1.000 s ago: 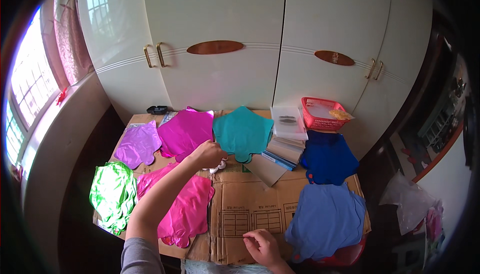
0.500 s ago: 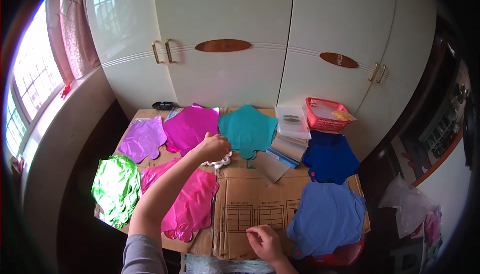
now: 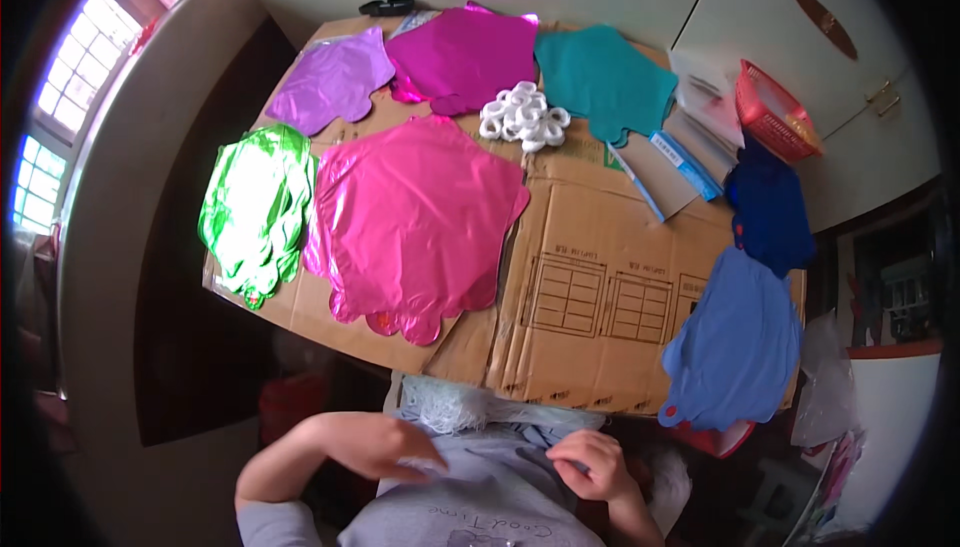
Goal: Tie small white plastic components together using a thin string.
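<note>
My left hand (image 3: 392, 450) is drawn back in front of my shirt, its fingers bent close together; whatever they hold, if anything, is too small to make out. On the right, my right hand (image 3: 592, 463) is held before my body with curled fingers, and its grip is hidden too. Both are off the table. Beyond them lies a wide stack of pink flat foil balloons (image 3: 420, 227), with a heap of small white rings (image 3: 524, 117) just past it. A green foil stack (image 3: 256, 212) rests at the left, and a light blue stack (image 3: 735, 342) at the right edge.
Flattened cardboard (image 3: 560, 347) covers the table. Along the back lie lilac (image 3: 335, 79), magenta (image 3: 465, 59) and teal foil pieces (image 3: 607, 82). At right are a blue-edged box (image 3: 685, 164), a red basket (image 3: 775, 117) and a dark blue stack (image 3: 772, 207). A wall borders the left.
My left hand has left the white rings and come back to my body. My right hand has also drawn back off the cardboard. The view has tilted down and turned.
</note>
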A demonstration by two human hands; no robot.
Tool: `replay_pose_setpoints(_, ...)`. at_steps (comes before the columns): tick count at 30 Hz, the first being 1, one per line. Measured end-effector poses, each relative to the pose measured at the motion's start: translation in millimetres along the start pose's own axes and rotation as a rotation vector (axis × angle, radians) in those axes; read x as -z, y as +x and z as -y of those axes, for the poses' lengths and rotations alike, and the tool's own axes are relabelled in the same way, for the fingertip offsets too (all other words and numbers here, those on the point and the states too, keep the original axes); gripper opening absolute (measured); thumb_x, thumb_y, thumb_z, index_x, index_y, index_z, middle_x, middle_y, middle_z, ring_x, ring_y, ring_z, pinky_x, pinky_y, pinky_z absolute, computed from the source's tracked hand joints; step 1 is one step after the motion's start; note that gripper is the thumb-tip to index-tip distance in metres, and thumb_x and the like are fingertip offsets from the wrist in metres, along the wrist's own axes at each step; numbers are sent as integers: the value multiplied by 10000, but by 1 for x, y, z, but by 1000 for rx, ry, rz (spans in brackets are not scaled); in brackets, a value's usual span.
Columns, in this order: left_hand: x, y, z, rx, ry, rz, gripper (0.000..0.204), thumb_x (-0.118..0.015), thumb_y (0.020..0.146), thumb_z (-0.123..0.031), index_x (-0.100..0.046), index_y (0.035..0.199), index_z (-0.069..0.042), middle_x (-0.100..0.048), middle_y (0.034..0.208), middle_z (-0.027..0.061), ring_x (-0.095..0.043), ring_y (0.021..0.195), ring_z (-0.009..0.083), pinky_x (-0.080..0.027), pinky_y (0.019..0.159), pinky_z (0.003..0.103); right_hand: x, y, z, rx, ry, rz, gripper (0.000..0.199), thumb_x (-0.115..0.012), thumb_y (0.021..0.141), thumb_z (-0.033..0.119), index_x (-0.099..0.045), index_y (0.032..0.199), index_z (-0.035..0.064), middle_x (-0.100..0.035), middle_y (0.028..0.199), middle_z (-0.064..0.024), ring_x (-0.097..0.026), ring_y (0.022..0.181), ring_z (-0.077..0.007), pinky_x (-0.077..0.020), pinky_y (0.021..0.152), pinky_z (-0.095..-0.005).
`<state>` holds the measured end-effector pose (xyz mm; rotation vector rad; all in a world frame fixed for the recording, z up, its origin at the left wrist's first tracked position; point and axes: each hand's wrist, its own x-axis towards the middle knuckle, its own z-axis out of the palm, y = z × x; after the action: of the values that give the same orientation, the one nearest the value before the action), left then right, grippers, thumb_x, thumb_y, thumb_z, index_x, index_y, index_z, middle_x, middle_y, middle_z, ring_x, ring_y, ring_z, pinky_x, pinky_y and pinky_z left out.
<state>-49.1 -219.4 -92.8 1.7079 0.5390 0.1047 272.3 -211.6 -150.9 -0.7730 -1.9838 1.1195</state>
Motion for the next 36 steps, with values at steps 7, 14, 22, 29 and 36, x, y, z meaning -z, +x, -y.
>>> replay_pose_setpoints(7,-70,31,107,502,69,-679,453,-692,692,-131,-517,1085,13,-576,998,151,-573,950,304,-471,784,400,-31,-33,-60,-252,-480,-15,291,-696,730,217,-601,959,63,-623,948,-130,-613,821,-300,-483,738,-394)
replay_pose_setpoints(14,-50,-57,147,234,-479,-1577,221,-508,745,64,-535,949,-16,-560,883,20,-539,833,100,-432,726,231,-51,-43,-92,-427,-767,363,440,-662,731,285,-525,1072,43,-588,996,-167,-580,920,-325,-484,731,-430)
replay_pose_setpoints(22,-71,-183,230,461,-580,-2114,148,-462,780,35,-475,886,-67,-515,769,26,-488,621,85,-390,518,197,-57,-32,-99,-298,-816,303,216,-557,744,153,-580,936,57,-609,880,-163,-600,808,-342,-485,700,-452)
replay_pose_setpoints(29,-65,-35,155,542,140,-1333,193,-592,680,21,-565,867,-17,-583,853,139,-580,807,287,-465,696,345,-55,-16,-71,-300,-533,170,288,-624,792,293,-601,978,74,-631,853,-134,-613,790,-319,-479,712,-438)
replay_pose_setpoints(36,-78,47,121,303,368,-1043,102,-658,701,-78,-599,781,-57,-575,812,136,-562,765,345,-448,650,426,-97,14,-80,-129,-641,-22,223,-625,790,252,-630,953,99,-629,865,-117,-610,787,-316,-479,720,-423)
